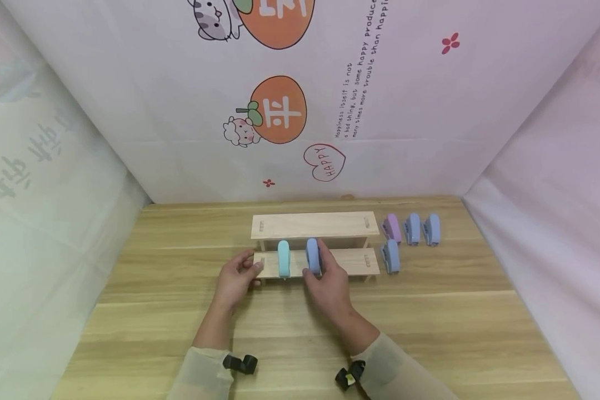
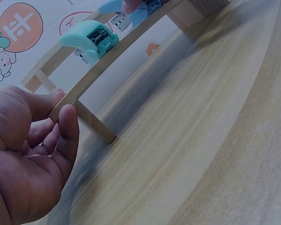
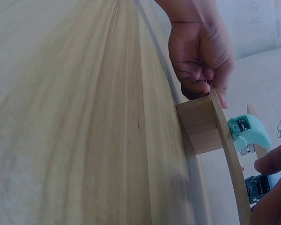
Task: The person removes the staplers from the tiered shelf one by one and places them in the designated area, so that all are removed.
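Note:
My left hand [image 1: 235, 282] pinches the left end of the front low wooden stand [image 1: 340, 262], its thumb on top. In the left wrist view, fingers of the left hand [image 2: 37, 150] bend under the board's end. A mint-green stapler [image 1: 284, 259] stands on that board, left of centre. To its right is a blue stapler [image 1: 312, 255] on the same board, held between the thumb and fingers of my right hand [image 1: 332, 286]. In the right wrist view, the right hand [image 3: 276, 187] partly covers the blue stapler [image 3: 258, 186].
A second wooden stand [image 1: 315, 225] is just behind the front one. Right of the stands, a purple stapler [image 1: 391, 229] and several blue staplers [image 1: 413, 229] rest on the wooden table [image 1: 180, 239]. White printed cloth [image 1: 405, 111] encloses the back and sides.

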The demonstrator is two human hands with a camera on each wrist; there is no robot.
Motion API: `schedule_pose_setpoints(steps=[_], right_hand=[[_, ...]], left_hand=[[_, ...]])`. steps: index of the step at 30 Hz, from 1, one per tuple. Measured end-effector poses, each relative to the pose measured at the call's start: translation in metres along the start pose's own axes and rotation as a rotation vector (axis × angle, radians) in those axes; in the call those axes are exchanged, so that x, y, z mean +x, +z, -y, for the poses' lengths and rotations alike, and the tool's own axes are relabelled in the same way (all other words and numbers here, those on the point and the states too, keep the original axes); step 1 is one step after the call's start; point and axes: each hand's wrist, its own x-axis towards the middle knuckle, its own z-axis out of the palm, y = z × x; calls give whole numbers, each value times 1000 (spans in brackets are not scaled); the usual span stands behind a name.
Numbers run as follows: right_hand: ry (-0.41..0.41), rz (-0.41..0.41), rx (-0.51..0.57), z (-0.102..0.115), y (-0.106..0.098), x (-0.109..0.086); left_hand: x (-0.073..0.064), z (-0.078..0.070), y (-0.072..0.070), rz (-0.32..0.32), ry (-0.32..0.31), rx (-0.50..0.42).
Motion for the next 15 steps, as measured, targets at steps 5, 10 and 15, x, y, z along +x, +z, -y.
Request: schedule_pose_setpoints(steps=[5, 10, 15], right_hand=[[-17, -1, -29, -1, 0, 0], [-27, 4, -32, -1, 0, 0], [-29, 8, -40, 0, 0, 0]], left_hand=[[1, 1, 0, -1, 2, 2], [2, 1, 1, -2, 4, 9], [1, 1, 2, -10, 5, 12]])
